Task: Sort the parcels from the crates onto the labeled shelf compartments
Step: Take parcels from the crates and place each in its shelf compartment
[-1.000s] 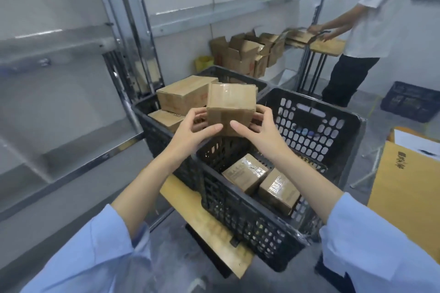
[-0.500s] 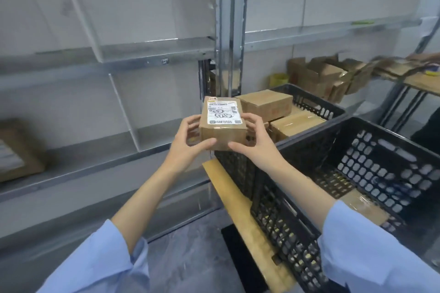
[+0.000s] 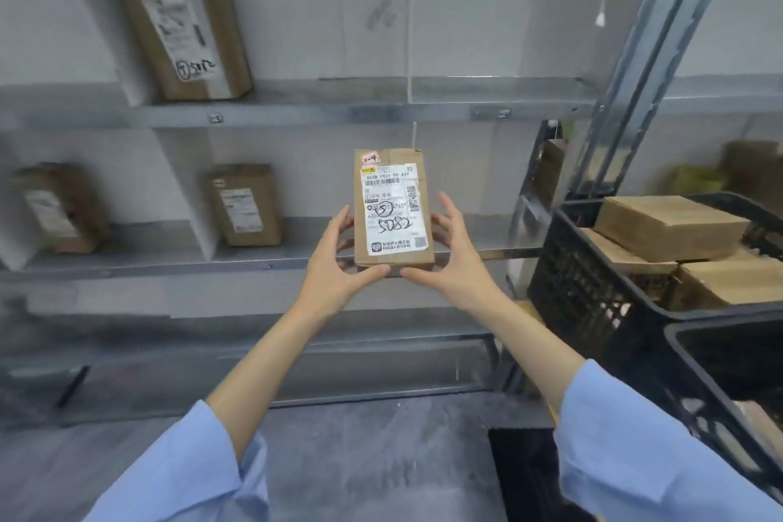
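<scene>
Parcel (image 3: 393,210) stands upright, label facing the camera. Left hand (image 3: 334,267) grips its 9 o'clock edge, right hand (image 3: 455,259) its 3 o'clock edge. Both thumbs meet under its base at 6 o'clock.

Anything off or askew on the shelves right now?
One thing: the parcel on the upper shelf leans left rather than standing square. The held parcel, between the left hand and right hand, looks upright and intact.
</scene>
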A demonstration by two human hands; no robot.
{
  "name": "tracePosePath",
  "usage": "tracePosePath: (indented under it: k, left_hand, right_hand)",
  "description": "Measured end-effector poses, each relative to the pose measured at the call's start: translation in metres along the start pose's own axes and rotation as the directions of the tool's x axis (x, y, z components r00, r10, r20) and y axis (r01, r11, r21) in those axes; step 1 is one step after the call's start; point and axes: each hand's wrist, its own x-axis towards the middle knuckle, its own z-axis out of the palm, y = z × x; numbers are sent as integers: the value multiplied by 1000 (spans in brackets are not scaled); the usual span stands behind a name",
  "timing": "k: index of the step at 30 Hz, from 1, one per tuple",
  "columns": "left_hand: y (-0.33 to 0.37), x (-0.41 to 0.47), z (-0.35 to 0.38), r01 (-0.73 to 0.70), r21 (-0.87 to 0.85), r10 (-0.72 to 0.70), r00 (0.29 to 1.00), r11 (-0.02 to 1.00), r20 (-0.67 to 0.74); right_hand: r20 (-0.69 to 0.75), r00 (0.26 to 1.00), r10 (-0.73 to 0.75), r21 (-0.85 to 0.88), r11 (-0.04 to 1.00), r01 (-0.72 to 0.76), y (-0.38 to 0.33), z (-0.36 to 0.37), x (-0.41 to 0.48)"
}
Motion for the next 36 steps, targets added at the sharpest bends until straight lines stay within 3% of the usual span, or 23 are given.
tracePosePath:
  k: [7,19,27,36]
  left_hand:
    - [-27,-17,-111,-21,100,32,994,995,-109]
    - [-60,-38,-233,-29,109,47,984,994,-171]
    - [-61,-24,-251,-51,180,76,988,982,-131]
    - [-42,32,-191,-186,221,190,982,957,2]
  right_hand:
    - [74,994,-78,-45,996,82,-34,113,34]
    - [195,977,-90,121,990,67,-54,233,67]
    - [165,981,-104,24,995,101,-57,239,79]
    - [12,993,-118,-96,988,119,-45,166,95]
